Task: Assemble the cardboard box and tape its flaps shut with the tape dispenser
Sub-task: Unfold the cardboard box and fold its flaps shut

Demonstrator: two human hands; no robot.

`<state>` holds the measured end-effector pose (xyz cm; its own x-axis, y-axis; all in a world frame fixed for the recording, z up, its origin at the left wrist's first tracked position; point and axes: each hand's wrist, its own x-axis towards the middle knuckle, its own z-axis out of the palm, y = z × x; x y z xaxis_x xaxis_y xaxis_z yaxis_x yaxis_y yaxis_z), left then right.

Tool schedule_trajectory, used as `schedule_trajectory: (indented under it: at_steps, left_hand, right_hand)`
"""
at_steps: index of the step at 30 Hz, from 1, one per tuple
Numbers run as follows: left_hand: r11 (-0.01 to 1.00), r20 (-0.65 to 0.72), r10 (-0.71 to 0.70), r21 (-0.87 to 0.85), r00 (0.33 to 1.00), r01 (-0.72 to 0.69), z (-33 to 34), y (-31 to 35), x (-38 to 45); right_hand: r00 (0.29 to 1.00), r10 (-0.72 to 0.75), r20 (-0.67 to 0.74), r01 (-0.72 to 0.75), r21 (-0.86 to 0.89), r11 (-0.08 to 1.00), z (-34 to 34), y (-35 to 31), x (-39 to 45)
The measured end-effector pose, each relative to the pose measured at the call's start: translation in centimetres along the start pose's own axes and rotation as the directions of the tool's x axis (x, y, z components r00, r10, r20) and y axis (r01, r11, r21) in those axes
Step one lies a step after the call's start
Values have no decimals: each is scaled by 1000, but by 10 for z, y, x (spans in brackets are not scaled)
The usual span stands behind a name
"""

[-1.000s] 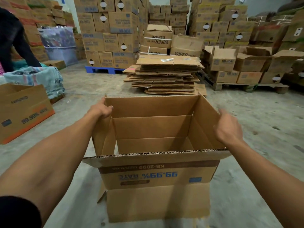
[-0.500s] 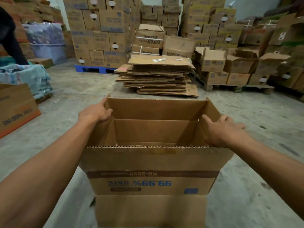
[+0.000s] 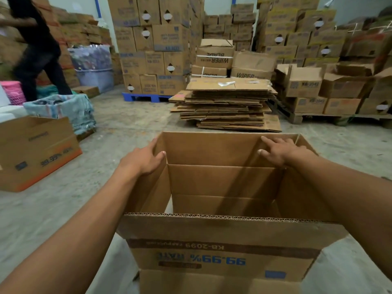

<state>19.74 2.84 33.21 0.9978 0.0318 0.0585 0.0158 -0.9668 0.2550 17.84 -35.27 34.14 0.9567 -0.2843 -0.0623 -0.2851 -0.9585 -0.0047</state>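
Your box (image 3: 222,232) stands on the floor (image 3: 127,128) right in front of you, mouth up, long axis left to right, print upside down. Your left hand (image 3: 142,160) lies on its left flap, your right hand (image 3: 283,151) on its right flap, fingers straight and loosely spread. The box's bottom is cut off.
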Motion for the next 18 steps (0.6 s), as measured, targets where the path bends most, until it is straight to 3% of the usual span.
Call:
schedule_trajectory:
  at_steps: [4, 7, 10, 12, 15, 18]
  left_hand:
    - [999, 16, 41, 15, 999, -41, 5, 4, -2]
    - [988, 55, 62, -143, 997, -54, 14, 19, -4]
    - [967, 147, 115, -245, 982, -76, 26, 40, -9]
    - [947, 191, 158, -307, 969, -94, 32, 53, -14]
    - [858, 259, 237, -508, 936, -76, 42, 64, -21]
    - [852, 307, 310, -511, 900, -119, 59, 59, -27]
  right_hand:
    - [999, 38, -34, -41, -97, 994, -1, 8, 20]
    - [999, 49, -8, -50, -88, 995, 1, 19, 45]
    - [998, -36, -43, 37, 21, 999, -14, -1, 36]
    - [993, -109, -43, 116, 219, 969, -23, -20, 21]
    - [972, -227, -67, 215, 657, 722, -14, -34, -8]
    - [975, -205, -79, 181, 819, 544, 22, -28, -28]
